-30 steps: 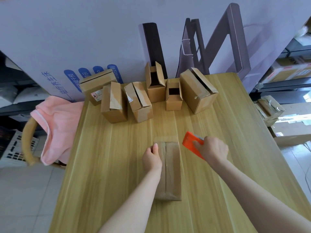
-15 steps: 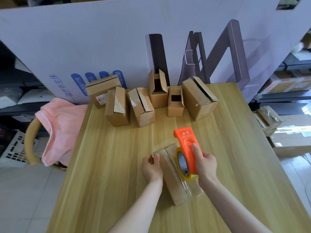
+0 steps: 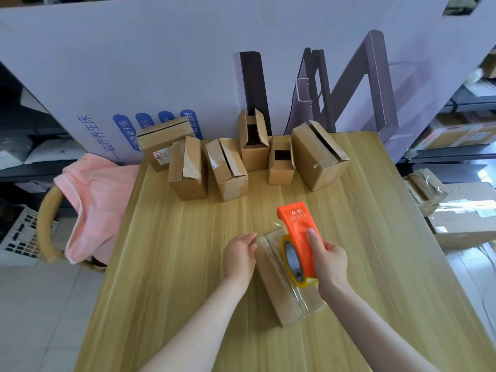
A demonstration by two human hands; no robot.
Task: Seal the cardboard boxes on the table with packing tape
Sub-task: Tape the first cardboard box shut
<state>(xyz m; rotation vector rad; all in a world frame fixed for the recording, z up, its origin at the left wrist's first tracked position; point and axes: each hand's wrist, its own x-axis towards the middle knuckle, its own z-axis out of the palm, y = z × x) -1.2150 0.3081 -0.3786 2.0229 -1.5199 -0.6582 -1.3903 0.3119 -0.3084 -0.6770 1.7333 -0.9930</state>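
Observation:
A long cardboard box (image 3: 279,285) lies flat near the front middle of the wooden table (image 3: 166,251), with clear tape along its top seam. My right hand (image 3: 328,260) grips an orange tape dispenser (image 3: 300,232) with a yellow-cored tape roll, held over the box's far end. My left hand (image 3: 239,255) rests on the box's left far corner, with its fingers curled against the edge. Several more cardboard boxes (image 3: 228,167) stand in a row at the table's far edge, some with open flaps.
A large white printed carton (image 3: 161,63) stands upright behind the table. A pink cloth (image 3: 94,205) hangs over a chair back at the left. A white crate (image 3: 18,237) sits on the floor at the left, and cartons (image 3: 461,218) lie at the right.
My right hand has brought the dispenser from the box's right side onto the box top. The box has turned slightly askew. The camera view has shifted closer.

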